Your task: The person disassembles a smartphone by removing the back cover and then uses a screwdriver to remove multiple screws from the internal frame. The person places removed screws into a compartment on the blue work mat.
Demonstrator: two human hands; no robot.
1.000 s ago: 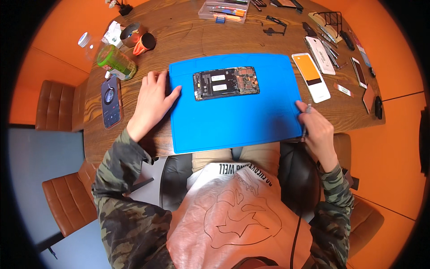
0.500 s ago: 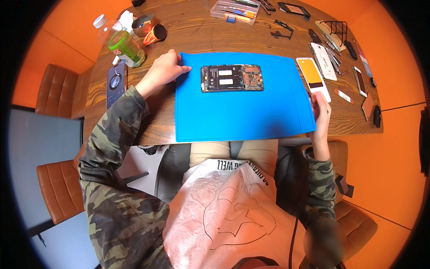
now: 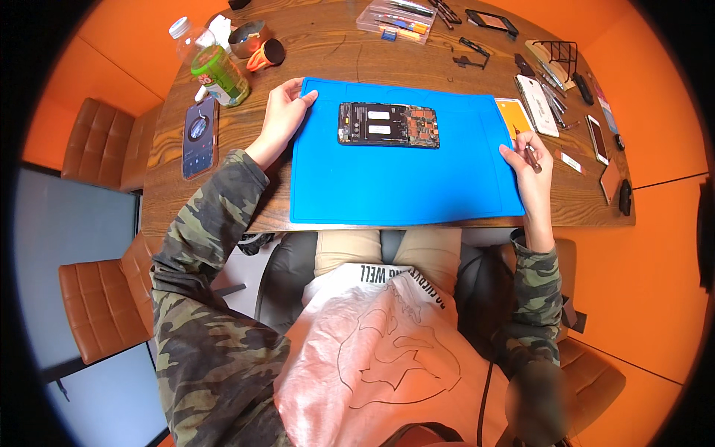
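The slim tool (image 3: 532, 156) in the right hand (image 3: 527, 167) is mostly hidden by the fingers, and its tip is too small to tell. The opened phone's (image 3: 388, 124) inner parts are too fine to make out. At the far edge, the clear parts case (image 3: 395, 16) is cut off, and the small tools at far right (image 3: 551, 86) blur together.

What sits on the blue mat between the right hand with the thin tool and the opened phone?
Nothing visible. The right hand holds a thin tool at the right edge of the blue mat. Only bare mat lies between it and the opened phone. The left hand rests at the mat's far left corner.
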